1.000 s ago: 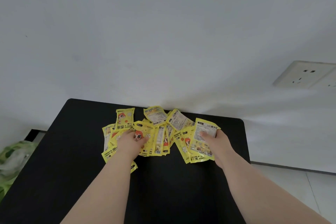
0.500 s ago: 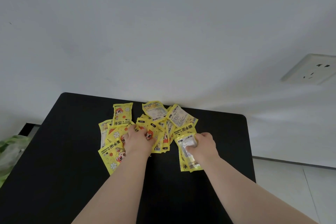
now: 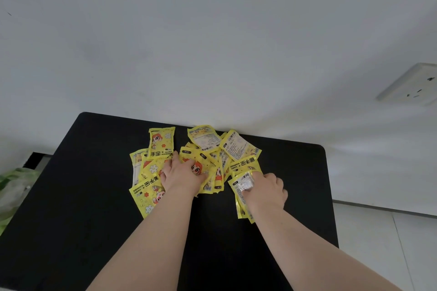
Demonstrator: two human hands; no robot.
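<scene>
At the far left a green bag lay beyond the edge of the black surface. Toward the back of that surface, close to the wall, the yellow hand-warmer packets lay in a loose, overlapping heap, some picture side up and some label side up.

The left hand rested on the left-middle part of the heap. Its fingers were stretched forward and lay flat on the packets, curled round none.

Just to its right, the right hand gripped a small bundle of packets, fingers wrapped round it. Whether the bundle's near end touched the surface I could not tell. A wall socket sat far right.

The step in hand looked like collecting the scattered packets into one stack. The next move would likely call for the left hand to pinch one packet free of the heap and bring it across to the bundle, with the edges lined up so the slick wrappers don't slide apart.
</scene>
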